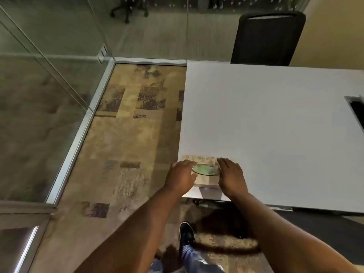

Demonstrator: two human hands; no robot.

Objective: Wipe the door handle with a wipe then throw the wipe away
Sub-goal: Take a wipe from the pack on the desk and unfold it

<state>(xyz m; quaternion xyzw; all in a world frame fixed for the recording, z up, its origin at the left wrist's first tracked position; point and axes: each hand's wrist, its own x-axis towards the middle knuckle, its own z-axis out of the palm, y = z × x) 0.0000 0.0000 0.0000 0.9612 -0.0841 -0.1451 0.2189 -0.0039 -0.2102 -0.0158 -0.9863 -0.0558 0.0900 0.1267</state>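
Reaching over the table (275,125) corner, the left hand (182,177) and right hand (230,177), both spread, flank a wipes pack (205,170). No wipe is out yet. Next, likely: steady the pack and pinch one sheet.

Both forearms are bare, with no sleeves, watch or rings showing on the left hand (180,177) or the right hand (230,177). At the bottom centre of the frame, blue jeans (199,260) (blurred) meet a dark lace-up shoe (186,234).
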